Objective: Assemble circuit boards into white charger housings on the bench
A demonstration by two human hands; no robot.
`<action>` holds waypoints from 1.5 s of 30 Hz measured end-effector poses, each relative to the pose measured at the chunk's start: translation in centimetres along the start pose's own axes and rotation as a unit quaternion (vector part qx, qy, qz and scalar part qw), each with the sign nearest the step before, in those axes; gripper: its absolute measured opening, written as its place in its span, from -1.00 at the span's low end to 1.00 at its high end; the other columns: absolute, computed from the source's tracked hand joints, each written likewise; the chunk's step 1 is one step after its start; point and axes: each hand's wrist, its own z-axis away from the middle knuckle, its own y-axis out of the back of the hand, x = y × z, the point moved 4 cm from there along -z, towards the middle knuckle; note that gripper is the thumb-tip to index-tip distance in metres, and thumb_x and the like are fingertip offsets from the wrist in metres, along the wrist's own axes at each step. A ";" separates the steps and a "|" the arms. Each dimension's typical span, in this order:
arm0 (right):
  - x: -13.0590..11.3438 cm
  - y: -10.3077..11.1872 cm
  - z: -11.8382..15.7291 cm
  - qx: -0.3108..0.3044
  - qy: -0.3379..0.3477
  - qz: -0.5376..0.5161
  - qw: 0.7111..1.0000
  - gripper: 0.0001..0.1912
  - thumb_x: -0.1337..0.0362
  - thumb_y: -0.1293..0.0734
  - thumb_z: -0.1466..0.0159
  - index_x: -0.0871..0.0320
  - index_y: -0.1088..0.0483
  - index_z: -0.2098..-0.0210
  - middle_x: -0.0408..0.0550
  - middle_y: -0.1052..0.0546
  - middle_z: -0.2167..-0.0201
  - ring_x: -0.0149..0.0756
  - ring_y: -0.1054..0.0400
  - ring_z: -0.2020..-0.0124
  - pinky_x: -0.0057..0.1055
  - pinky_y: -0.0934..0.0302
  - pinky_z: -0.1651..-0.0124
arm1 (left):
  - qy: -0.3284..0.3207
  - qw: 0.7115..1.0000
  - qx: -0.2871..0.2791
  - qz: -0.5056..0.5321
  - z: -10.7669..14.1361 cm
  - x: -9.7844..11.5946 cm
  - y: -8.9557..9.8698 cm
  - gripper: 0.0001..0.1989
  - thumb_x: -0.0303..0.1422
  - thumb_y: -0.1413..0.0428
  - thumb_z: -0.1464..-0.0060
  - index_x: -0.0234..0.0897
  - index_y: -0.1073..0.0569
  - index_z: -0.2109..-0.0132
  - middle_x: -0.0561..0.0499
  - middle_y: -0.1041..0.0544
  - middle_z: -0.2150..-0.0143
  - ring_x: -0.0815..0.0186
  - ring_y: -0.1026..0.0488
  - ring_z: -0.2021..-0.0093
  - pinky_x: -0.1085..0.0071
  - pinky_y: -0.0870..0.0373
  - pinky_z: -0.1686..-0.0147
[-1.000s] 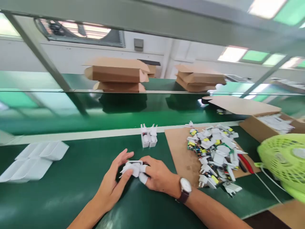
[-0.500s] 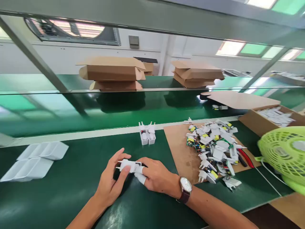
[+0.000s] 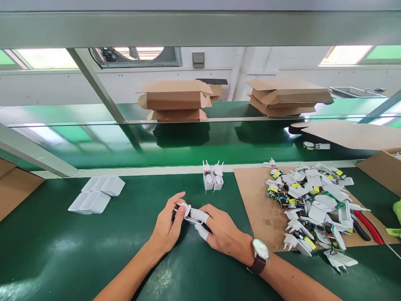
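My left hand (image 3: 170, 225) pinches the pronged end of a white plug adapter (image 3: 194, 215) between thumb and fingers. At its other end my right hand (image 3: 221, 229) grips the same adapter, with white covers on the thumb and index fingertip. The adapter's housing looks partly open, with a dark gap along its near side. Beyond my hands, two white adapter housings (image 3: 213, 180) stand upright side by side, prongs and inner parts showing at the top. To the right, a pile of white plug parts and circuit boards (image 3: 313, 200) covers a brown cardboard sheet (image 3: 250, 205).
White open trays (image 3: 97, 196) lie at the left. Red-and-black pliers (image 3: 369, 228) rest by the pile. A carton (image 3: 382, 169) and part of a green fan (image 3: 397, 213) are at the right edge. Cardboard boxes (image 3: 175, 100) stand on the shelf behind.
The view has swung left, so things appear further right. The adapter has been turned in my hands, and its dark open side now shows. Both hands keep hold of it.
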 end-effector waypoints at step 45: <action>9.4 0.6 1.0 0.129 -0.323 -0.226 0.910 -0.31 0.13 -0.24 -0.36 0.15 -0.05 -0.42 0.23 -0.26 -0.40 0.01 -0.17 -0.42 0.14 0.00 -0.47 | 0.012 0.995 0.037 -0.090 -8.1 -1.1 -3.1 -0.20 -0.32 -0.30 0.03 -0.23 -0.22 -0.35 -0.16 -0.54 -0.14 0.21 -0.59 0.08 0.20 -0.59 0.03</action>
